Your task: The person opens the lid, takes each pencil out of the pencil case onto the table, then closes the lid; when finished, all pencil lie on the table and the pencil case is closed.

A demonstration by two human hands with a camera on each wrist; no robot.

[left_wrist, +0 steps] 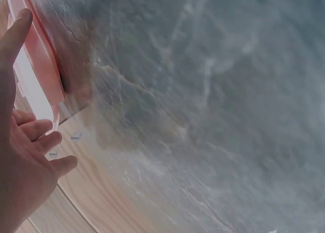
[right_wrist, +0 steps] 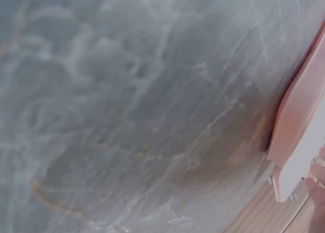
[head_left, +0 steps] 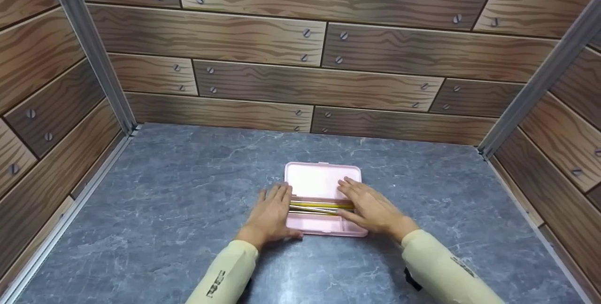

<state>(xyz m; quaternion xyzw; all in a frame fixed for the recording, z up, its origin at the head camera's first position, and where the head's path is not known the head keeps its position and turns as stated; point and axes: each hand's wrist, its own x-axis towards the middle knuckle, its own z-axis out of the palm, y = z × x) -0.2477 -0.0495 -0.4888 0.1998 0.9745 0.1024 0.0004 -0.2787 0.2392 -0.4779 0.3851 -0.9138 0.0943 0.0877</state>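
A pink pencil case (head_left: 307,223) lies on the table with its lid (head_left: 312,179) flipped back, away from me. Several pencils (head_left: 321,205), one of them yellow, run crosswise in it near the hinge. At its left side rests my left hand (head_left: 271,214), fingers straight and thumb along the front left corner. My right hand (head_left: 375,207) is spread over the right side, its fingertips by the lid and its thumb over the pencils' right ends, which it hides. In the left wrist view the thumb overlaps the pink case wall (left_wrist: 43,65). Only a bit of fingers (right_wrist: 319,187) shows in the right wrist view.
The case stands on a grey marbled table (head_left: 188,177). Wood-patterned panels (head_left: 263,78) close it in at the back and on both sides, with metal posts (head_left: 94,45) in the back corners.
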